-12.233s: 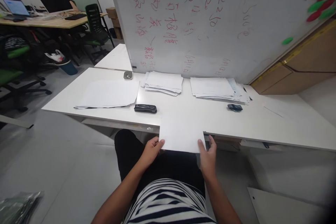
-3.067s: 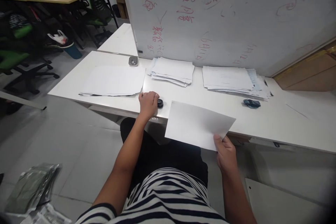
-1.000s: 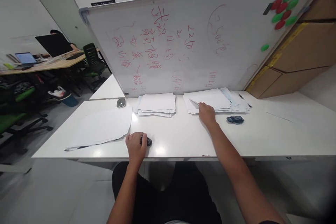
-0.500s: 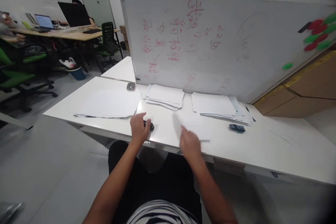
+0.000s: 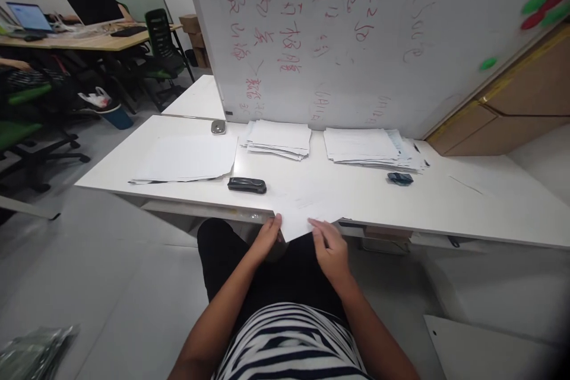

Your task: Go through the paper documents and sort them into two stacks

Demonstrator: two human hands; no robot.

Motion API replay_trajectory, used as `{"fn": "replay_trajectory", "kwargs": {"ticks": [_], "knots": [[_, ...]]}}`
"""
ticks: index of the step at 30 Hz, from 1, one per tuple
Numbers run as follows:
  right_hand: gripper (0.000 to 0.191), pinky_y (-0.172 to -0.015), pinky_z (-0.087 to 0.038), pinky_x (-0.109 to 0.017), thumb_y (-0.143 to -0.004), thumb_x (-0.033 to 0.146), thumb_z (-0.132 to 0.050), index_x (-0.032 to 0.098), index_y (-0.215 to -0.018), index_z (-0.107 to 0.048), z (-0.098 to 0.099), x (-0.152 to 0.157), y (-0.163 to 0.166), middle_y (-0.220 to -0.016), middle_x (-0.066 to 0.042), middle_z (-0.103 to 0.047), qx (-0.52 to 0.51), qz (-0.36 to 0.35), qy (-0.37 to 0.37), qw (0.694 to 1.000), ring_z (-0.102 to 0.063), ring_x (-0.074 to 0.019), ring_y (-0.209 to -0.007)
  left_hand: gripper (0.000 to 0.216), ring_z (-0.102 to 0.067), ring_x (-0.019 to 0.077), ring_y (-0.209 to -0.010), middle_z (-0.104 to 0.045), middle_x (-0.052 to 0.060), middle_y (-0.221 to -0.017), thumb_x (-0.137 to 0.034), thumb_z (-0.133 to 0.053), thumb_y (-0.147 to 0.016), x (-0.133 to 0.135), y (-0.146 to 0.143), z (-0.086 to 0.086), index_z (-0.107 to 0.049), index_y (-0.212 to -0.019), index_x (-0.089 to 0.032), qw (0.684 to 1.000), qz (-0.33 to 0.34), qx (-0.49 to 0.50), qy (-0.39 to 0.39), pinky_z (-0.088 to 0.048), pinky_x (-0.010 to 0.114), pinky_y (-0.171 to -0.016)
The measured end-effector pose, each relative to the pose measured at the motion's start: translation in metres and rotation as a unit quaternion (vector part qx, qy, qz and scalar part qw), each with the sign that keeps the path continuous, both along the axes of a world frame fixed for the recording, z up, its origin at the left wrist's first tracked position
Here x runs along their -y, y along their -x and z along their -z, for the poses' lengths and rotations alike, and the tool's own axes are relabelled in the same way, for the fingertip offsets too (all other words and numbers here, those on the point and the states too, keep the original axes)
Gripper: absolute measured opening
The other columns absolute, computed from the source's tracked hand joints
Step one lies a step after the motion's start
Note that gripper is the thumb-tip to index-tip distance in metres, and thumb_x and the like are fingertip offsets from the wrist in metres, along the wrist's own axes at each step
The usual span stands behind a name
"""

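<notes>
White paper (image 5: 294, 224) lies partly on the desk, with its near corner jutting past the front edge over my lap. My left hand (image 5: 267, 236) is closed on the paper's left edge, thumb on top. My right hand (image 5: 332, 252) is at the near right edge, its index fingertip on the sheet and its thumb a little apart beside the edge. A black stapler (image 5: 247, 185) lies on the desk, beyond my left hand and touched by neither hand.
Behind are two paper stacks (image 5: 280, 138) (image 5: 356, 145), before a whiteboard (image 5: 276, 24). Wide sheets (image 5: 187, 157) lie left, near a small grey device (image 5: 218, 127). A dark crumpled item (image 5: 399, 179) lies right; cardboard boxes (image 5: 512, 101) stand behind it.
My left hand has let go of the stapler and moved toward me onto the paper's edge. The paper has come nearer, past the desk edge. My right hand has slowed beside it.
</notes>
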State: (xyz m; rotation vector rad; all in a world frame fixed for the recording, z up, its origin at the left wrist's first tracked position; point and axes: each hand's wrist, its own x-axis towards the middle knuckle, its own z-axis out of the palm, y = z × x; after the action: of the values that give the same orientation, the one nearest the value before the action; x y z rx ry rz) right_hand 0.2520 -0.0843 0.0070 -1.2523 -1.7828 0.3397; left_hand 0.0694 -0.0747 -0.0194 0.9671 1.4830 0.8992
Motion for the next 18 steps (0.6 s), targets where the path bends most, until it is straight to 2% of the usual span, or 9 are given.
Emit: {"fn": "replay_trajectory", "kwargs": {"ticks": [2, 4, 5, 7, 9, 11, 14, 16, 18], "knots": [[0.023, -0.097, -0.044, -0.040, -0.089, 0.029, -0.052, 0.020, -0.103, -0.068, 0.007, 0.000, -0.013, -0.104, -0.007, -0.070, -0.088, 0.131, 0.000, 0.988, -0.063, -0.0200, -0.102, 0.060, -0.057, 0.0150, -0.062, -0.062, 0.003, -0.069, -0.073, -0.043, -0.078, -0.007, -0.003, -0.005, -0.060, -0.090, -0.017, 0.995, 0.032, 0.088, 0.031, -0.044, 0.026, -0.058], [0.025, -0.090, -0.048, -0.038, -0.086, 0.037, -0.054, 0.019, -0.099, -0.066, 0.017, -0.007, -0.025, -0.100, -0.007, -0.069, -0.210, 0.236, 0.040, 0.948, -0.063, -0.0201, -0.097, 0.057, -0.062, 0.0168, -0.072, -0.067, 0.005, -0.081, -0.068, -0.050, -0.078, -0.014, -0.004, -0.011, -0.062, -0.098, -0.016, 0.991, 0.052, 0.119, 0.021, -0.048, 0.028, -0.066], [0.028, -0.084, -0.050, -0.036, -0.085, 0.042, -0.055, 0.019, -0.098, -0.064, 0.021, -0.011, -0.030, -0.097, -0.007, -0.068, -0.283, 0.262, 0.075, 0.920, -0.064, -0.0194, -0.092, 0.054, -0.063, 0.0188, -0.080, -0.069, 0.007, -0.087, -0.064, -0.052, -0.079, -0.015, -0.005, -0.014, -0.062, -0.101, -0.016, 0.992, 0.058, 0.112, 0.006, -0.049, 0.031, -0.073], [0.035, -0.073, -0.052, -0.031, -0.081, 0.048, -0.058, 0.019, -0.099, -0.060, 0.028, -0.018, -0.040, -0.093, -0.004, -0.068, -0.411, 0.263, 0.148, 0.860, -0.065, -0.0174, -0.084, 0.049, -0.063, 0.0228, -0.094, -0.070, 0.009, -0.098, -0.057, -0.055, -0.080, -0.013, -0.003, -0.021, -0.064, -0.105, -0.015, 0.993, 0.081, 0.074, -0.031, -0.049, 0.035, -0.085], [0.040, -0.067, -0.052, -0.028, -0.076, 0.052, -0.063, 0.020, -0.100, -0.059, 0.030, -0.019, -0.050, -0.093, -0.003, -0.068, -0.475, 0.224, 0.202, 0.827, -0.065, -0.0168, -0.081, 0.046, -0.062, 0.0252, -0.102, -0.070, 0.008, -0.105, -0.053, -0.054, -0.082, -0.005, 0.002, -0.030, -0.065, -0.108, -0.016, 0.988, 0.141, 0.034, -0.057, -0.048, 0.038, -0.091], [0.047, -0.065, -0.051, -0.028, -0.069, 0.051, -0.070, 0.019, -0.102, -0.059, 0.022, -0.016, -0.058, -0.094, -0.004, -0.069, -0.472, 0.161, 0.264, 0.825, -0.066, -0.0180, -0.081, 0.044, -0.062, 0.0257, -0.103, -0.070, 0.007, -0.108, -0.051, -0.051, -0.085, 0.005, 0.009, -0.043, -0.065, -0.110, -0.018, 0.975, 0.207, -0.001, -0.075, -0.048, 0.039, -0.091], [0.065, -0.064, -0.051, -0.030, -0.063, 0.047, -0.078, 0.018, -0.117, -0.055, -0.007, -0.010, -0.066, -0.089, -0.006, -0.071, -0.415, 0.078, 0.314, 0.850, -0.066, -0.0200, -0.076, 0.039, -0.063, 0.0248, -0.097, -0.070, 0.005, -0.105, -0.048, -0.046, -0.088, 0.011, 0.017, -0.073, -0.067, -0.105, -0.021, 0.965, 0.218, -0.087, -0.120, -0.049, 0.038, -0.087], [0.071, -0.068, -0.051, -0.032, -0.063, 0.044, -0.079, 0.019, -0.123, -0.051, -0.033, -0.015, -0.067, -0.090, -0.007, -0.072, -0.378, 0.073, 0.261, 0.885, -0.066, -0.0204, -0.078, 0.036, -0.062, 0.0241, -0.097, -0.070, 0.004, -0.105, -0.046, -0.045, -0.089, 0.004, 0.020, -0.095, -0.067, -0.104, -0.022, 0.957, 0.198, -0.134, -0.164, -0.049, 0.036, -0.086], [0.058, -0.073, -0.051, -0.032, -0.067, 0.043, -0.076, 0.019, -0.116, -0.056, -0.054, -0.026, -0.065, -0.094, -0.008, -0.072, -0.344, 0.082, 0.182, 0.918, -0.066, -0.0201, -0.082, 0.035, -0.059, 0.0236, -0.105, -0.067, 0.004, -0.112, -0.044, -0.046, -0.089, -0.011, 0.020, -0.108, -0.065, -0.109, -0.023, 0.947, 0.156, -0.159, -0.231, -0.047, 0.035, -0.091]]}}
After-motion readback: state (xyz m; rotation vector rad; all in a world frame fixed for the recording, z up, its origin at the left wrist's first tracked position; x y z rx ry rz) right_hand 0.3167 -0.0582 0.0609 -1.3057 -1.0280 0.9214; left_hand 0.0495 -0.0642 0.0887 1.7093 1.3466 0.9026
